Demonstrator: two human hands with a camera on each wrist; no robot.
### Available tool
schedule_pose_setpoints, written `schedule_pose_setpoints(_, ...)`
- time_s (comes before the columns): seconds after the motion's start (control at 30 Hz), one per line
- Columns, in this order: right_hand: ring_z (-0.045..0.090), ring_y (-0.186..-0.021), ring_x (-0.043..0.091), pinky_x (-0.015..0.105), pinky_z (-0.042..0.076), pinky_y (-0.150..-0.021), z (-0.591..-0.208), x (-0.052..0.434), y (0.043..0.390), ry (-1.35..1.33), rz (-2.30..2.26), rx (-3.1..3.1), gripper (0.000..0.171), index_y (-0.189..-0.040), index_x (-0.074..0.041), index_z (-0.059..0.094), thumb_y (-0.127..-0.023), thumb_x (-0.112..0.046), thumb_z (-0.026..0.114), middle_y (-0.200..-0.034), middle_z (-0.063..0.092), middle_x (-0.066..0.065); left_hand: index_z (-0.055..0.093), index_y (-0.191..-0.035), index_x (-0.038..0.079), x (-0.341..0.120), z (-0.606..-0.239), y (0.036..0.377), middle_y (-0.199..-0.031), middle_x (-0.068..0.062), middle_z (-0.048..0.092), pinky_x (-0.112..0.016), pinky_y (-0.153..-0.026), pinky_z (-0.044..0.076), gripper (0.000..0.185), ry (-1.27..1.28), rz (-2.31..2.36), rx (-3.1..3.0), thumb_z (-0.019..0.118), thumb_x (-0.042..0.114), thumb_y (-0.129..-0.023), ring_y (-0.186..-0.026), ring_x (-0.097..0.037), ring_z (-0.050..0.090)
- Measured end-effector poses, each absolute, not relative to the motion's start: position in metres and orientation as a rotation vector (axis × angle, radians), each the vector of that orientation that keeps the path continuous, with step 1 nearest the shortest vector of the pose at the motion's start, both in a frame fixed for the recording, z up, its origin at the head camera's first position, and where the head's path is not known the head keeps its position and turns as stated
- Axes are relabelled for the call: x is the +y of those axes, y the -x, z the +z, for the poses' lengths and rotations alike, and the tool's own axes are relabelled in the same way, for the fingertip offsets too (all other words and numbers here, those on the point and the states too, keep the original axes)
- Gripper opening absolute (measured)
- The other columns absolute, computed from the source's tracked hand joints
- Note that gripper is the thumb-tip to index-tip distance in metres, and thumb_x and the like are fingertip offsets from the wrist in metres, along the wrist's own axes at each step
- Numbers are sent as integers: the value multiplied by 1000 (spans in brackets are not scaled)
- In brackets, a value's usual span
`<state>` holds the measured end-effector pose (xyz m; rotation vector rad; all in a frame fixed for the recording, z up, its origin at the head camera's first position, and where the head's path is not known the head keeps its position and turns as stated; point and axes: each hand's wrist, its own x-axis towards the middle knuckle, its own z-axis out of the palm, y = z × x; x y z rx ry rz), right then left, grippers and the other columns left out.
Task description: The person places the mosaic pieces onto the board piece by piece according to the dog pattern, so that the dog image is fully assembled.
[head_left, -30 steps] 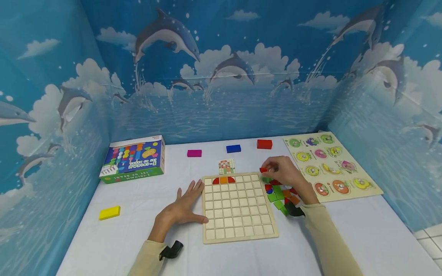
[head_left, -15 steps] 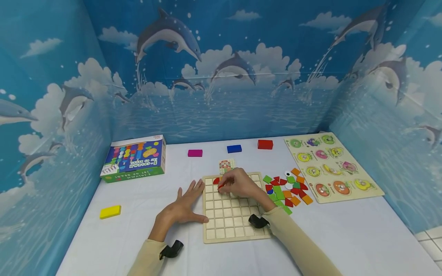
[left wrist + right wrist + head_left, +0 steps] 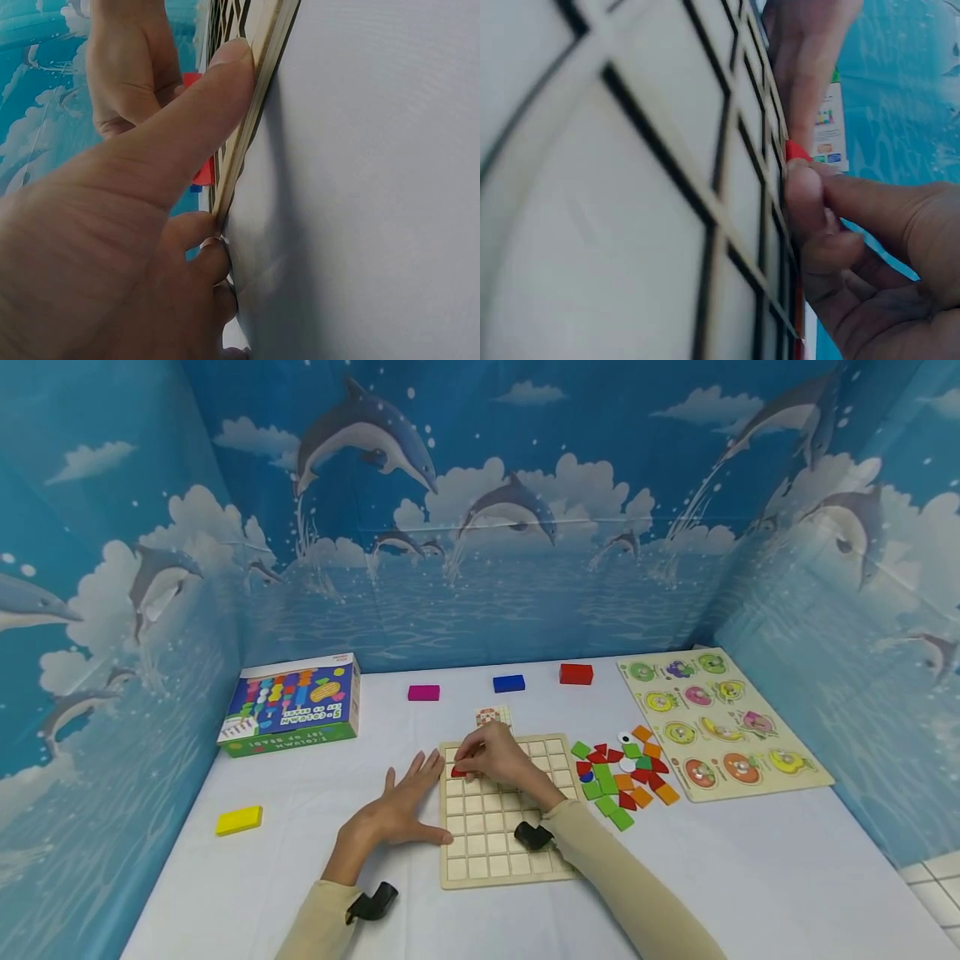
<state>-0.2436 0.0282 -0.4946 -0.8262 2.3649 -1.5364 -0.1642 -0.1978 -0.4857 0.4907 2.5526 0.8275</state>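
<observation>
A square wooden grid board (image 3: 517, 883) lies flat in front of me. My left hand (image 3: 401, 810) rests along its left side with spread fingers, the thumb touching the board's edge in the left wrist view. Over the upper-left cells, my right hand (image 3: 495, 756) pinches a small red piece (image 3: 457, 772) between thumb and fingers. That red piece (image 3: 796, 151) also shows at the fingertips in the right wrist view, close to the board's surface. The right hand covers the red and orange pieces in the top row. Behind the board lies a small patterned card (image 3: 492, 717), partly hidden by the right hand.
Loose green tiles (image 3: 606, 779), orange tiles (image 3: 641, 797) and red pieces lie right of the board. Beyond them is a fruit puzzle board (image 3: 716, 760). Along the back are a toy box (image 3: 292, 706) and magenta, blue and red blocks (image 3: 576, 674). A yellow block (image 3: 239, 821) lies far left.
My right hand has carried a red piece from the loose pile across the board to its upper-left cells. The left hand has stayed in place.
</observation>
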Motion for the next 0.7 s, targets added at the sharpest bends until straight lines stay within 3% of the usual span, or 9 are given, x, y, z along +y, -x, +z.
schedule_pose_setpoints(0.27,63,-69,7,22,55,-61,-497,22,242,951,-1392,2573,4,-86,-2,85,-88,0,88,-81,75,5,16,-174,9,-197,-484,163,-183,-7,7,-70,-128,-14,122,-514,844,2541,93,43,-85,-168,-33,-5)
schedule_pose_setpoints(0.5,61,-74,8,26,53,-71,-495,22,240,930,-1306,2627,5,-86,0,85,-90,-2,87,-79,72,4,16,-174,9,-196,-484,163,-182,-7,8,-70,-128,-14,122,-502,831,2551,92,44,-85,-168,-34,-4)
schedule_pose_setpoints(0.7,59,-74,6,22,52,-66,-492,23,239,967,-1251,2597,5,-95,0,86,-92,-4,85,-83,71,4,16,-174,10,-199,-487,164,-182,-9,7,-70,-127,-18,124,-525,881,2541,92,48,-84,-168,-34,-6)
